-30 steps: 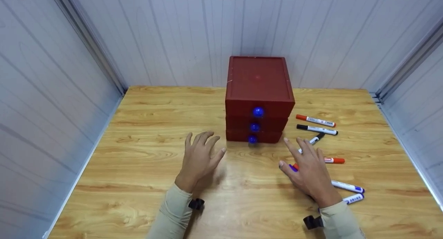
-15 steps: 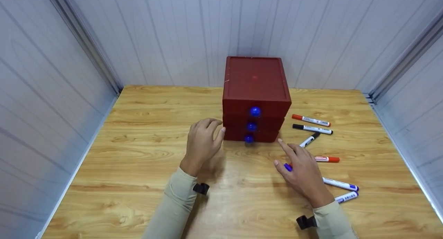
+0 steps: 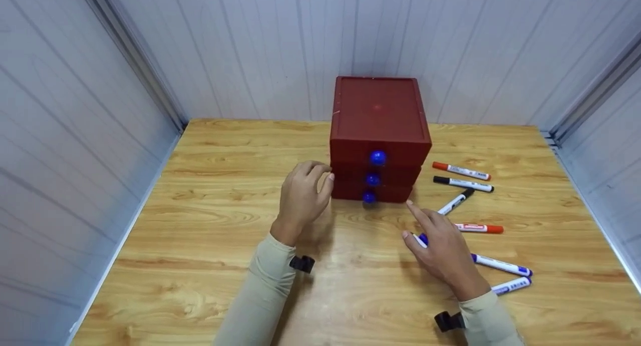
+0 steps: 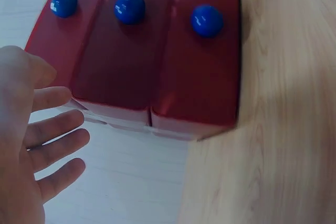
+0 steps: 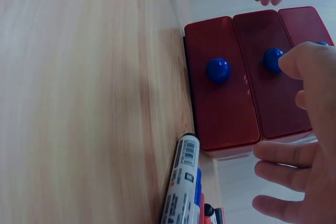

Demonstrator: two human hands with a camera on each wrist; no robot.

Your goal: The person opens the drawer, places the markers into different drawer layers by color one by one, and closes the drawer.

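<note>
Red drawer unit (image 3: 379,108) ahead, between the hands
Left hand (image 3: 302,197) nearer, beside it; right hand (image 3: 444,252) farther (both empty, fingers spread).

- Drawer unit (image 3: 379,110): dark red, three-tiered, upright, all three drawers (image 3: 400,177) closed; stands just right of the fingers of the left hand (image 3: 303,198), ahead of the right hand (image 3: 445,251).
- Knobs (image 3: 378,157): three, round, glossy blue, one per drawer front, right of the left fingers.
</note>
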